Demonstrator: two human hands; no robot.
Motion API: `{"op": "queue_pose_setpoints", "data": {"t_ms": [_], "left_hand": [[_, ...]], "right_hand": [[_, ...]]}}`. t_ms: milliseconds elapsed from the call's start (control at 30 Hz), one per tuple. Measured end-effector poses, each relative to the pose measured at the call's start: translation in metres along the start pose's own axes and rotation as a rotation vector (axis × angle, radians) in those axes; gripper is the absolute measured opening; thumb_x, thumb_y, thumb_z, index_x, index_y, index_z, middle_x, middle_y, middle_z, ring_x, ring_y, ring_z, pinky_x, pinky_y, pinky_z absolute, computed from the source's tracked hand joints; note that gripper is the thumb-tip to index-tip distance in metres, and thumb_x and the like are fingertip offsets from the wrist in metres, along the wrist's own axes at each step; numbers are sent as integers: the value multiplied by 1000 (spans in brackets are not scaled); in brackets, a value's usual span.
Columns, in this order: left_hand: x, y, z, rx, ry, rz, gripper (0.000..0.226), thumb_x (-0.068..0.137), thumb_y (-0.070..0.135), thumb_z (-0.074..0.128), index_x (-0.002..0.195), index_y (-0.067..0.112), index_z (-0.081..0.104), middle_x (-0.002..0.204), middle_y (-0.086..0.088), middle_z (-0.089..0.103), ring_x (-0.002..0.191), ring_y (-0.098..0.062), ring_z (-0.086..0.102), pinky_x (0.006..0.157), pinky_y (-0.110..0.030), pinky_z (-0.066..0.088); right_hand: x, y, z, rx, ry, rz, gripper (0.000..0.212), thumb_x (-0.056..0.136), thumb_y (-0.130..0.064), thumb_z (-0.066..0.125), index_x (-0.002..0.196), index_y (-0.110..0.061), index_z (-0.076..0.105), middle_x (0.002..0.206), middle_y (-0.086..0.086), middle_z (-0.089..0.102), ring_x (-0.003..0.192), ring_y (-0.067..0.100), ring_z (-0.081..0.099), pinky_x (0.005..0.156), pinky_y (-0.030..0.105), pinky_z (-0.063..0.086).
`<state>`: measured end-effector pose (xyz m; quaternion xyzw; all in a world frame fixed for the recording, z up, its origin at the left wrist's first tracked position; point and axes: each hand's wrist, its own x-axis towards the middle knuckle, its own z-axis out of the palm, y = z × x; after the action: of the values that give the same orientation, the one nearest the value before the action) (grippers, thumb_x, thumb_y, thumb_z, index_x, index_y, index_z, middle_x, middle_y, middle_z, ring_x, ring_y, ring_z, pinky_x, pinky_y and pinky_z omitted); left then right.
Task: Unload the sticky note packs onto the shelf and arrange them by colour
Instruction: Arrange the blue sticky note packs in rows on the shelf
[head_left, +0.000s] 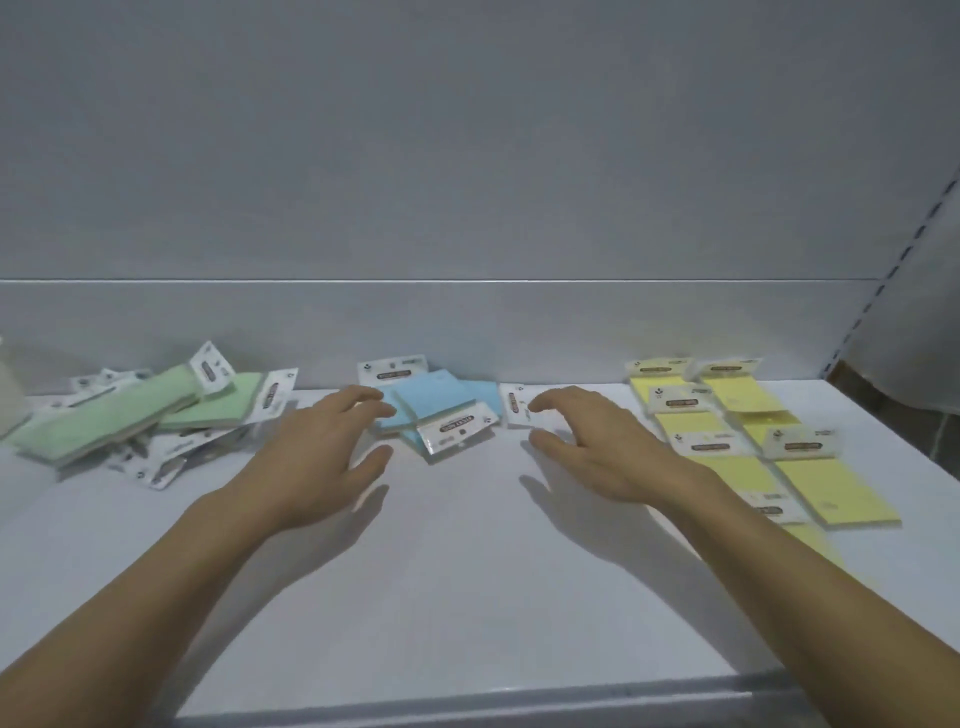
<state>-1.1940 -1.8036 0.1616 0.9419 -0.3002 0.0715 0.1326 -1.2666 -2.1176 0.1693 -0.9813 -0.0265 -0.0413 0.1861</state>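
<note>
Three colour groups of sticky note packs lie on the white shelf (447, 582). Green packs (124, 415) are heaped loosely at the left. Blue packs (441, 405) overlap in a small pile at the middle back. Yellow packs (748, 436) lie in two rows at the right. My left hand (327, 447) reaches toward the left side of the blue pile, fingers spread and relaxed, fingertips at its edge. My right hand (587, 441) hovers just right of the blue pile, fingers spread, holding nothing; its fingertips are near a white header card of a blue pack.
A grey back panel (467, 208) rises behind the shelf. A slotted upright (893, 270) stands at the right end. The shelf's front lip (467, 701) runs along the bottom. A pale object (8, 395) stands at the far left edge.
</note>
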Motion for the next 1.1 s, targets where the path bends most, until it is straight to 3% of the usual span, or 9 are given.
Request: {"op": "queue_pose_setpoints", "data": {"t_ms": [167,300,433,533,667,800,900,967,1100], "left_hand": [[18,-31,9,-200,-29,-64,52,98,39,58,146,25,46,154,5,37,129,-19,52,97,-30,40],[32,-33,25,-363,-84,-196,60,102,40,48,156,29,26,164,1,24,145,-24,36,113,-42,31],[30,-33,32,-435,-86,-131,59,91,46,40,148,36,35,151,9,43,136,-12,38,112,-41,23],[28,-40,32,-537,-58,-136,50,87,46,44,135,37,49,139,9,49,129,-11,48,114,-43,30],[25,-48,30,-650,42,-166,15,99,32,54,109,38,62,107,16,66,106,-1,60,91,-34,49],[17,-45,27,-603,18,-104,14,100,32,53,96,39,64,83,16,69,80,-4,63,64,-24,42],[12,-36,27,-520,15,-55,12,98,33,55,95,39,64,80,16,67,80,-5,60,61,-22,42],[12,-31,26,-489,34,-66,11,98,33,55,96,38,64,79,18,67,83,-1,60,62,-21,44],[9,-26,25,-573,111,-139,13,101,35,52,103,38,65,92,22,67,87,-3,63,65,-21,46]], "right_hand": [[48,-48,34,152,122,77,49,101,-48,48,144,-26,48,148,0,48,137,24,43,111,48,39],[81,-68,58,197,80,260,56,99,-55,44,148,-29,44,151,-2,48,140,25,39,111,51,35],[79,-65,69,137,70,243,49,93,-57,50,137,-37,53,141,-13,52,134,17,43,106,48,31],[70,-59,59,162,28,197,43,89,-57,60,127,-40,57,133,-15,54,127,13,46,106,45,36],[54,-55,39,251,-94,123,40,70,-63,68,104,-45,58,109,-20,56,105,5,55,91,37,48],[46,-52,28,230,-232,72,48,59,-65,76,99,-47,59,110,-23,50,101,1,55,85,29,52],[44,-53,28,262,-250,54,48,54,-61,80,94,-41,60,100,-21,51,85,-3,54,72,22,48],[43,-53,26,404,-233,62,38,62,-46,84,91,-35,62,91,-18,60,76,0,57,68,25,51],[42,-56,18,706,-165,64,22,80,-26,78,96,-32,65,100,-2,72,92,22,70,76,39,59]]}}
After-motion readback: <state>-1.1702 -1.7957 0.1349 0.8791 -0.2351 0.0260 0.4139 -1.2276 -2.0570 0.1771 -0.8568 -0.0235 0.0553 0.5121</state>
